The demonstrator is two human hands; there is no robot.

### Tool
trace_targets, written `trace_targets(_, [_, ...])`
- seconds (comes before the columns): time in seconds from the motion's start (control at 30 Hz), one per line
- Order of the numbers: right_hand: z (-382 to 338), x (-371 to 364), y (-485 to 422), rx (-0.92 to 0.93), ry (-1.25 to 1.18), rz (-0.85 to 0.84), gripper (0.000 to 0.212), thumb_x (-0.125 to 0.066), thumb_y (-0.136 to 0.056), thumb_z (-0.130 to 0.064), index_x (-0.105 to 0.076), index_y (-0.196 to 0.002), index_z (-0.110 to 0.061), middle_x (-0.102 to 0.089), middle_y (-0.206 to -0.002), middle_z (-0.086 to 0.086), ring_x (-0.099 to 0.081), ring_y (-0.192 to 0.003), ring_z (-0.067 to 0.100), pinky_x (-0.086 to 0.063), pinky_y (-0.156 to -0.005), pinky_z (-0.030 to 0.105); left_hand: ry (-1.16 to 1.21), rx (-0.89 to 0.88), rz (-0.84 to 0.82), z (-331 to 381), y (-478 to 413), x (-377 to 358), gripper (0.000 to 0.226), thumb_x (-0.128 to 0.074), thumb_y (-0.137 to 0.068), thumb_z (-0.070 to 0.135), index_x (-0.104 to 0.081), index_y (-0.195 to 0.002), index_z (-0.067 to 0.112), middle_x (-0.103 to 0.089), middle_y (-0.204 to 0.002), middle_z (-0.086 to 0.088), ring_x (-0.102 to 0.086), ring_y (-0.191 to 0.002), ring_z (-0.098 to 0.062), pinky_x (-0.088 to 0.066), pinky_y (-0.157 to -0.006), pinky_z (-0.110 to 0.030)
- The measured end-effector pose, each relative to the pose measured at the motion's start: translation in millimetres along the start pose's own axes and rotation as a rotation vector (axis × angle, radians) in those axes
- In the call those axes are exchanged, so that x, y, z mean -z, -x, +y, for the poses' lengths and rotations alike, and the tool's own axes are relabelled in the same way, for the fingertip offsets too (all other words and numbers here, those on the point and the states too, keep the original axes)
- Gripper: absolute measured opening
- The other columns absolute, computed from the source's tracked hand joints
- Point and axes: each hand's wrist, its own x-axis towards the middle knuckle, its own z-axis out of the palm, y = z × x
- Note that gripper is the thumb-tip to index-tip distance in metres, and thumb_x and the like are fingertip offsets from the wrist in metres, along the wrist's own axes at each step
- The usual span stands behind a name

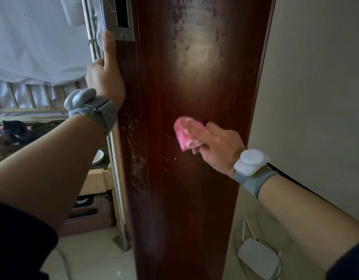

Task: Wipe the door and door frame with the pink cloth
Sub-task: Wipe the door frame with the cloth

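A dark red-brown wooden door (pixel 194 199) stands edge-on in the middle of the view, with pale smears high up and whitish scratches along its left edge. My right hand (pixel 217 146) presses a bunched pink cloth (pixel 184 136) against the door face at mid height, fingers over the cloth. My left hand (pixel 104 75) grips the door's left edge, thumb pointing up along it just below a metal lock plate (pixel 122 19). Both wrists carry grey bands with white devices.
A pale wall (pixel 316 87) runs along the right. On the floor at lower right sits a white router (pixel 259 259) with antennas and a cable. Behind the door on the left are a metal bed frame (pixel 93 43), wooden slats, boxes and a white bowl (pixel 97 157).
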Motion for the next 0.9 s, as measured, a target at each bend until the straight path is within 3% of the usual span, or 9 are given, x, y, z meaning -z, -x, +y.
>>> trace_targets(0.07, [-0.7, 3.5, -3.2, 0.068, -0.010, -0.094, 0.051, -0.048, -0.074, -0.033, -0.061, -0.122, -0.029, -0.058, -0.068, 0.006, -0.055, -0.045, 0.032, -0.049, -0.039, 0.038, -0.012, -0.005, 0.004, 0.0, 0.7, 0.2, 0.070, -0.026, -0.088, 0.074, -0.038, -0.055, 0.014, -0.036, -0.062, -0.003, -0.038, -0.070, -0.023, -0.033, -0.068, -0.033])
trace_targets(0.17, [7.5, 21.0, -43.1, -0.194, -0.143, 0.138, 0.052, -0.051, -0.072, -0.032, -0.061, -0.124, -0.030, -0.070, -0.086, 0.008, -0.067, -0.076, 0.033, -0.056, -0.066, 0.042, -0.014, -0.012, -0.002, -1.3, -0.6, -0.6, 0.070, -0.025, -0.087, 0.075, -0.040, -0.056, 0.014, -0.038, -0.064, -0.004, -0.039, -0.070, -0.023, -0.034, -0.068, -0.034])
trace_targets(0.23, [10.6, 27.9, -69.3, -0.332, -0.194, 0.291, 0.051, -0.050, -0.074, -0.021, -0.061, -0.124, -0.029, -0.072, -0.098, 0.005, -0.066, -0.092, 0.026, -0.054, -0.078, 0.035, -0.003, -0.010, -0.009, -2.8, -2.3, -1.0, 0.070, -0.026, -0.086, 0.076, -0.039, -0.055, 0.015, -0.038, -0.064, -0.004, -0.039, -0.070, -0.023, -0.035, -0.068, -0.034])
trace_targets(0.3, [1.0, 19.7, -71.8, -0.296, -0.127, 0.297, 0.052, -0.053, -0.075, -0.019, -0.060, -0.125, -0.026, -0.070, -0.090, 0.008, -0.065, -0.082, 0.032, -0.054, -0.069, 0.036, 0.016, -0.009, -0.012, -4.1, -3.0, -1.6, 0.069, -0.027, -0.085, 0.077, -0.036, -0.054, 0.016, -0.036, -0.062, -0.002, -0.038, -0.068, -0.022, -0.034, -0.066, -0.034])
trace_targets(0.43, [-26.3, -11.5, -25.8, 0.053, -0.026, 0.033, 0.052, -0.055, -0.073, -0.024, -0.061, -0.124, -0.023, -0.058, -0.073, 0.010, -0.053, -0.043, 0.033, -0.047, -0.036, 0.036, 0.038, -0.017, -0.029, -4.6, -5.2, -1.7, 0.069, -0.027, -0.084, 0.078, -0.040, -0.054, 0.016, -0.039, -0.063, -0.002, -0.039, -0.067, -0.022, -0.035, -0.067, -0.035])
trace_targets(0.53, [-26.0, -6.9, -19.8, 0.181, -0.005, -0.144, 0.046, -0.049, -0.076, -0.032, -0.064, -0.119, -0.027, -0.058, -0.069, 0.005, -0.054, -0.041, 0.029, -0.046, -0.036, 0.032, 0.031, -0.024, -0.029, -4.6, -3.8, -0.8, 0.068, -0.027, -0.085, 0.077, -0.038, -0.056, 0.016, -0.039, -0.065, -0.004, -0.038, -0.068, -0.021, -0.035, -0.067, -0.035])
trace_targets(0.7, [-2.2, 22.9, -77.0, -0.272, -0.131, 0.218, 0.054, -0.047, -0.073, -0.027, -0.059, -0.126, -0.030, -0.071, -0.091, 0.008, -0.066, -0.086, 0.034, -0.054, -0.073, 0.040, 0.029, -0.018, -0.033, -7.3, -5.8, -1.9, 0.069, -0.027, -0.084, 0.078, -0.037, -0.057, 0.016, -0.037, -0.065, -0.003, -0.037, -0.066, -0.020, -0.034, -0.065, -0.034])
trace_targets(0.8, [-15.8, 7.7, -66.3, -0.206, -0.051, 0.193, 0.055, -0.048, -0.073, -0.031, -0.059, -0.126, -0.028, -0.065, -0.082, 0.011, -0.063, -0.068, 0.039, -0.053, -0.057, 0.040, 0.053, -0.015, -0.037, -8.4, -6.3, -2.5, 0.068, -0.029, -0.085, 0.077, -0.035, -0.055, 0.016, -0.035, -0.062, 0.000, -0.036, -0.063, -0.018, -0.033, -0.064, -0.033])
trace_targets(0.9, [-39.8, -17.3, -24.0, 0.057, 0.031, -0.033, 0.054, -0.067, -0.067, -0.024, -0.060, -0.120, -0.028, -0.056, -0.070, 0.008, -0.052, -0.039, 0.032, -0.036, -0.034, 0.026, 0.064, -0.019, -0.038, -6.7, -5.6, -1.8, 0.067, -0.029, -0.086, 0.075, -0.039, -0.053, 0.018, -0.036, -0.059, 0.003, -0.036, -0.062, -0.018, -0.034, -0.065, -0.033])
